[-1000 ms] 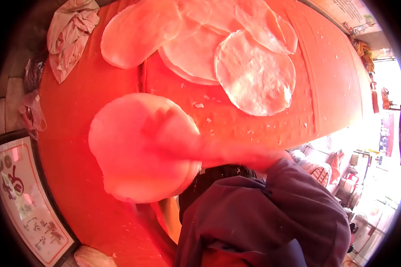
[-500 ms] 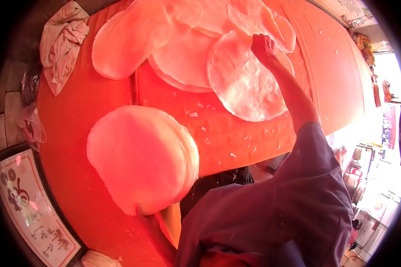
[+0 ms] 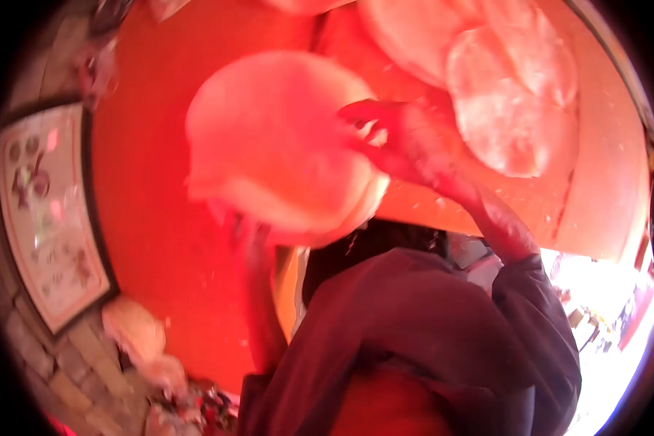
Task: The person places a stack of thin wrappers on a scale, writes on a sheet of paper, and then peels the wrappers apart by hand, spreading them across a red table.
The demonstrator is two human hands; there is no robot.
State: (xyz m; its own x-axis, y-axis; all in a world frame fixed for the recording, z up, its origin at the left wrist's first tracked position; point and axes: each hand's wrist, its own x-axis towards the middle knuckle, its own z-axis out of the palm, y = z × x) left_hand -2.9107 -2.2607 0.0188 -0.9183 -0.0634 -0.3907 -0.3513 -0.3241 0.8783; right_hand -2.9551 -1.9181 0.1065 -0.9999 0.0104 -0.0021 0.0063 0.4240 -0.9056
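Note:
A stack of thin, pale round dough sheets [image 3: 269, 123], tinted red by the light, lies on the red-covered table. My left hand [image 3: 248, 231] is at its near edge, fingers closed around the rim of a sheet; that edge looks lifted and bent, though the fingers are blurred and partly hidden. Over the stack's right side is my right hand [image 3: 403, 142], with thumb and fingers apart. Whether its fingertips touch the top sheet is hard to make out. To the right, more dough sheets [image 3: 498, 109] lie overlapping.
The red table cover [image 3: 174, 305] carries small pale scraps. A framed sign with writing [image 3: 54, 211] stands off the table's left side. Pale plastic bags [image 3: 134, 330] lie at the lower left, by the brick floor [image 3: 73, 370]. My body is close to the table's near edge.
My right hand has left the spread sheets at the far right and come back to the stack, its fingers now apart. My left hand stays at the stack's near edge. The view has shifted.

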